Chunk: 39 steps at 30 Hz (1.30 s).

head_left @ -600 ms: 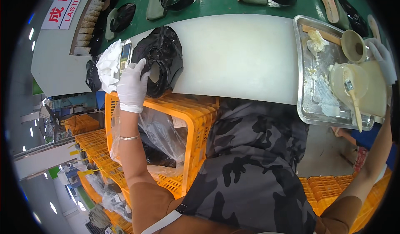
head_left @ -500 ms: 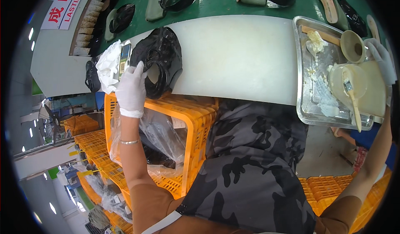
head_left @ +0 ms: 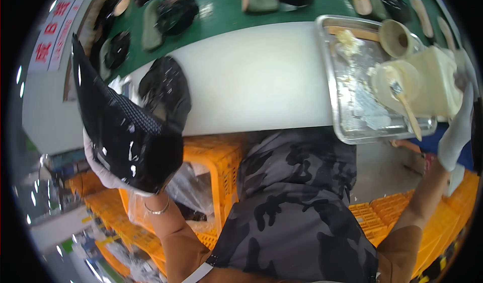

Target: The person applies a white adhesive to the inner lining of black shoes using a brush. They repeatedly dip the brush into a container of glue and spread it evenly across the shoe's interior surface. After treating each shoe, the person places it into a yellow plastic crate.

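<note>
My left hand [head_left: 103,167], in a white glove, is closed round a glossy black shoe upper [head_left: 128,149] with a mesh strip, raised at the left and covering most of the fingers. Behind it another black shoe upper [head_left: 173,89] lies on the left end of the white worktop [head_left: 251,81]. At the far right my right hand [head_left: 455,122], also gloved, is beside a cream plastic container [head_left: 435,81]; its fingers are blurred near the picture's rim, so whether it grips the container cannot be made out.
A metal tray [head_left: 338,117] on the right holds a bowl of pale paste [head_left: 387,76], a wooden-handled brush [head_left: 408,113] and a beige cup [head_left: 397,39]. Beyond lies a green surface [head_left: 216,18] with shoe parts. An orange crate [head_left: 216,157] stands below the worktop's left end.
My left hand has lifted a black shoe upper from the worktop toward me and the left. My right hand has moved lower along the cream container. The whole view has shifted.
</note>
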Each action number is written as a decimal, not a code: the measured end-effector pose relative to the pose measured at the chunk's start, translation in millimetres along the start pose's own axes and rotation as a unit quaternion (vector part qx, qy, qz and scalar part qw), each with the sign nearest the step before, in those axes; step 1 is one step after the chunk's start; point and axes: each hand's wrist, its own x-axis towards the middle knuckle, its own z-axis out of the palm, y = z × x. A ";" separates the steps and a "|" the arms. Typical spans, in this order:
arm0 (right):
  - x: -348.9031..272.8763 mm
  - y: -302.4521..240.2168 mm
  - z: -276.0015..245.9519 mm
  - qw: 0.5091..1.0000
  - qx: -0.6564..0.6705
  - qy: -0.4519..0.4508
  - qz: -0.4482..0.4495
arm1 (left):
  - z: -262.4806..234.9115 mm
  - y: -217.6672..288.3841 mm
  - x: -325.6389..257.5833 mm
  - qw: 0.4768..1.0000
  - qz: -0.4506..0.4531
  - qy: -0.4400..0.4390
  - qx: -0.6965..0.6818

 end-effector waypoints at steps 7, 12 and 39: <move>-122.5 1.4 -50.0 0.906 0.168 0.028 0.388 | 58.5 -14.6 -19.8 0.638 0.535 -0.089 0.547; -154.9 3.2 -18.9 0.850 0.260 -0.058 0.454 | 91.5 19.3 -37.3 0.758 -0.273 -0.337 -0.488; -79.9 20.6 4.5 0.938 0.250 -0.110 0.215 | 85.6 78.3 -119.7 0.317 -0.509 -0.750 -0.280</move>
